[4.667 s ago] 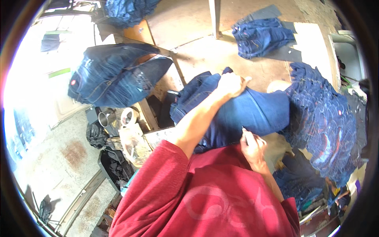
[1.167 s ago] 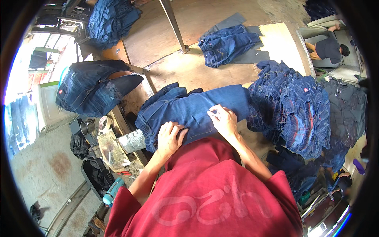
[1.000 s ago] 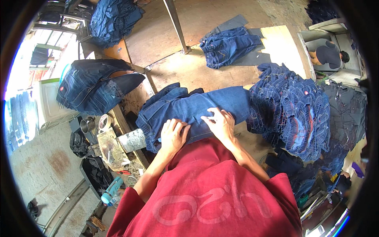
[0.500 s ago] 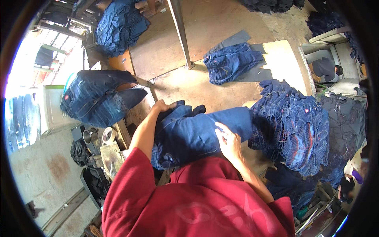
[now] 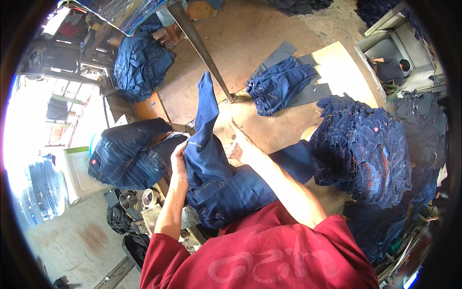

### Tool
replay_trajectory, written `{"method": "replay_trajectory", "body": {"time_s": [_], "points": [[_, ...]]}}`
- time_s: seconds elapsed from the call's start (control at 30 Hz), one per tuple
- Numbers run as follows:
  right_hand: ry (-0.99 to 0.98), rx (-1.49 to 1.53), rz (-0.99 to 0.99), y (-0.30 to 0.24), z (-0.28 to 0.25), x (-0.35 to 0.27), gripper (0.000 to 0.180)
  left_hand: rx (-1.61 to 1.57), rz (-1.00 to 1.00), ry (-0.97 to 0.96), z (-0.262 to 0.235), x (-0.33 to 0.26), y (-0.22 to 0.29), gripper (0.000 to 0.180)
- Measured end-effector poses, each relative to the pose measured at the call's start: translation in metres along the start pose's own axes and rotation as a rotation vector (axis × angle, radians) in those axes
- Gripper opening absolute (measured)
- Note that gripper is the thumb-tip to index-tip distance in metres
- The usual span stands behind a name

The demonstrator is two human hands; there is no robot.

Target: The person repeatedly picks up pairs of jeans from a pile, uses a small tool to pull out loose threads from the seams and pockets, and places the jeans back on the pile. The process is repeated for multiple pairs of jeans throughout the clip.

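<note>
Raised since the earlier frame, one section of the dark-blue denim trousers (image 5: 236, 195) now stands upright; the remainder lies across our front; our left hand (image 5: 179, 161) grips the raised section's left edge; our right hand (image 5: 244, 148), fingers spread, holds nothing beside it; loosening the left grip could let the section flop; pulling could snag the far end against the ruffled dark-blue denim heap (image 5: 370, 156).

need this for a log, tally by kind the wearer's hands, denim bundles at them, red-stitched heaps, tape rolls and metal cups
Left hand and right hand, both bare: 2
Blue denim bundle: 1, garments in it uncountable
Dark blue denim heap with orange-red stitching: 1
Cream ring-shaped tape roll: 1
Silver cylindrical metal cup: 1
Total: 6
</note>
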State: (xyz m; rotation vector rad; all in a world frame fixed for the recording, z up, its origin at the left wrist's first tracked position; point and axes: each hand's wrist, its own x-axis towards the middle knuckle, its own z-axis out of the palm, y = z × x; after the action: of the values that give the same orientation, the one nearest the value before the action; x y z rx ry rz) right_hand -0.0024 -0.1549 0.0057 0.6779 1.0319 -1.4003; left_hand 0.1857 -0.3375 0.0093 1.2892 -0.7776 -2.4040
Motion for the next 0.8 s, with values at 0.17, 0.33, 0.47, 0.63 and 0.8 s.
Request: {"method": "replay_trajectory", "body": {"time_s": [0.17, 0.33, 0.47, 0.63, 0.8], "points": [[-0.166, 0.123, -0.158, -0.002, 0.022, 0.016, 0.03, 0.448, 0.217, -0.156, 0.034, -0.017, 0.027, 0.044], [-0.097, -0.446, -0.761, -0.011, -0.016, -0.02, 0.012, 1.004, 0.449, -0.086, 0.054, 0.002, 0.052, 0.023], [-0.257, -0.09, -0.561, -0.008, -0.029, -0.039, 0.012, 0.773, 0.281, -0.148, 0.074, 0.009, 0.061, 0.034], [-0.305, -0.186, -0.749, 0.007, -0.038, -0.057, 0.031, 1.158, -0.038, -0.096, 0.102, -0.001, 0.069, 0.046], [-0.097, -0.202, -0.759, 0.018, -0.034, -0.081, 0.045, 0.626, 0.16, -0.405, 0.11, -0.001, 0.066, 0.016]]}}
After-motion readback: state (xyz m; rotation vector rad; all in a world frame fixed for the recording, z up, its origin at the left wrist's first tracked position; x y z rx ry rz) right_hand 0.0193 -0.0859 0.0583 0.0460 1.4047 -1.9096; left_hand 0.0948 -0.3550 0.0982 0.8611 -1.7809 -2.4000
